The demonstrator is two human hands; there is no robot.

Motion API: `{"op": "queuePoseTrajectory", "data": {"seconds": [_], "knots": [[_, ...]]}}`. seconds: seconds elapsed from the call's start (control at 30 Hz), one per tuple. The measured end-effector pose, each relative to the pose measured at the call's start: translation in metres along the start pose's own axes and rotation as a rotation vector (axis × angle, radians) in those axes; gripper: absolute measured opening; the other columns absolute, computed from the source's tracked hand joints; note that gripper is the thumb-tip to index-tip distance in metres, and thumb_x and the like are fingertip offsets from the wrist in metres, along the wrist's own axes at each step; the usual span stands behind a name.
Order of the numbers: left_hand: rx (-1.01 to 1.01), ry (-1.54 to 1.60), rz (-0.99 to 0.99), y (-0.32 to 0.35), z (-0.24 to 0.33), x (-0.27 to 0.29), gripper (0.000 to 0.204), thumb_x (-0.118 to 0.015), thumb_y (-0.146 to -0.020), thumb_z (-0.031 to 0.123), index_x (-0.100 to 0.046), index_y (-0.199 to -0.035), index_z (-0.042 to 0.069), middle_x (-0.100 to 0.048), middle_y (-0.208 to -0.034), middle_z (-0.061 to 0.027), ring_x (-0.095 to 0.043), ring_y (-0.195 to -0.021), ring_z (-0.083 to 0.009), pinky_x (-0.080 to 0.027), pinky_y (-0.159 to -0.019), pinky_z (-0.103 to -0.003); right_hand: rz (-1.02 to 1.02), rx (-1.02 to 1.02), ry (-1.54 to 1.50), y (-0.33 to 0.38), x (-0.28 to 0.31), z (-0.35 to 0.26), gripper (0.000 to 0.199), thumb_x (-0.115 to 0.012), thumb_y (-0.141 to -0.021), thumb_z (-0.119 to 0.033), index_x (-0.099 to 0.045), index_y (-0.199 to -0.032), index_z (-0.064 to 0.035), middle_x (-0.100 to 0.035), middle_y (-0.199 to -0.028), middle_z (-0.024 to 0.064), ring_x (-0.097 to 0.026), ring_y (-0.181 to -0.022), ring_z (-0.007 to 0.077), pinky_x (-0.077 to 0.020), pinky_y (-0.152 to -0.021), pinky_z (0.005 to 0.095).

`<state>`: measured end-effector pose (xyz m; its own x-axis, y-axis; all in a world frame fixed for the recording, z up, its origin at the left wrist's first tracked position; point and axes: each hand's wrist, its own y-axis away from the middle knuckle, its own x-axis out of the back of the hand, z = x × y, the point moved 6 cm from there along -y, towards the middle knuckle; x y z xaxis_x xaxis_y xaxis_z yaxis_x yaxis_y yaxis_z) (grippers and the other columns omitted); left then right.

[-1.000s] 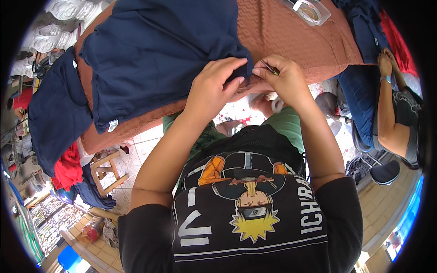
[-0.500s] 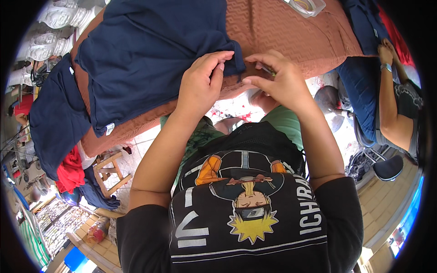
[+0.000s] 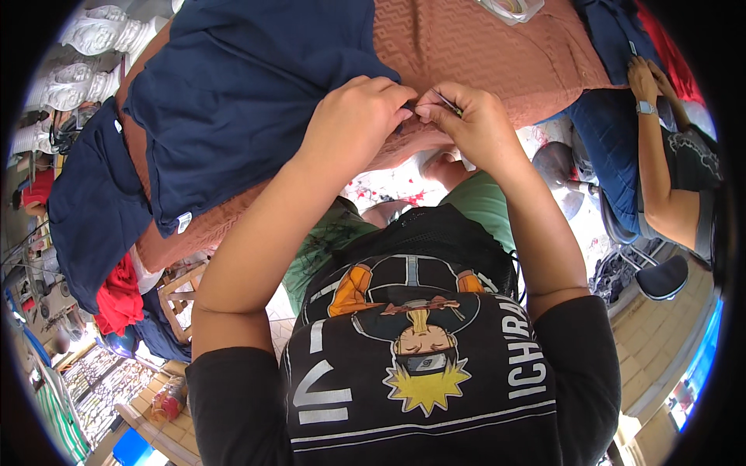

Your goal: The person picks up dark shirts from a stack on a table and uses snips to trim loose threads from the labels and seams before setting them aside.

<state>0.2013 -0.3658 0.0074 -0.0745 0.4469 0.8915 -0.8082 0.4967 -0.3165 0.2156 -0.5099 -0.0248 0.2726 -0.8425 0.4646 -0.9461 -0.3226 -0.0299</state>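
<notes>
A navy blue garment lies spread over a brown textured cloth on the table in front of me. My left hand is closed in a pinch on the garment's near right edge. Close beside it, fingertips almost meeting, my right hand is closed around a small slim tool. Only a thin dark and shiny part of that tool shows between the fingers, so its exact kind is hidden. The bit of fabric at the fingertips is mostly covered by both hands.
The brown cloth drapes over the table edge toward my lap. A clear container sits at the far edge. More navy garments hang at the left above red cloth. Another person's hands work on dark fabric at the right.
My hands have come together at the garment's edge, and my left fingers have closed on it. The garment's corner has been drawn in under my left hand.
</notes>
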Motion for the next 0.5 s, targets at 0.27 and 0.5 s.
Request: {"op": "queuePoseTrajectory", "data": {"seconds": [0.27,0.5], "knots": [[0.370,0.249,-0.296,-0.009,-0.031,-0.004,0.016,-0.065,-0.091,0.018,-0.067,-0.095,0.004,-0.070,-0.078,-0.0076,-0.069,-0.067,-0.0180,-0.053,-0.065,-0.030,0.173,0.007,0.205,-0.029,0.019,-0.007,0.042,-0.071,-0.085,-0.035,-0.063,-0.110,-0.0025,-0.070,-0.099,0.0169,-0.068,-0.092,0.0303,-0.0519,-0.079,0.0384],[0.513,0.601,-0.343,-0.001,-0.048,-0.009,0.019,-0.059,-0.098,0.018,-0.061,-0.097,0.000,-0.066,-0.081,-0.0045,-0.067,-0.075,-0.0122,-0.053,-0.068,-0.026,0.082,0.150,0.042,-0.001,0.011,-0.011,0.030,-0.070,-0.086,-0.021,-0.063,-0.109,-0.0037,-0.066,-0.102,0.0139,-0.065,-0.090,0.0294,-0.0504,-0.080,0.0366]]}}
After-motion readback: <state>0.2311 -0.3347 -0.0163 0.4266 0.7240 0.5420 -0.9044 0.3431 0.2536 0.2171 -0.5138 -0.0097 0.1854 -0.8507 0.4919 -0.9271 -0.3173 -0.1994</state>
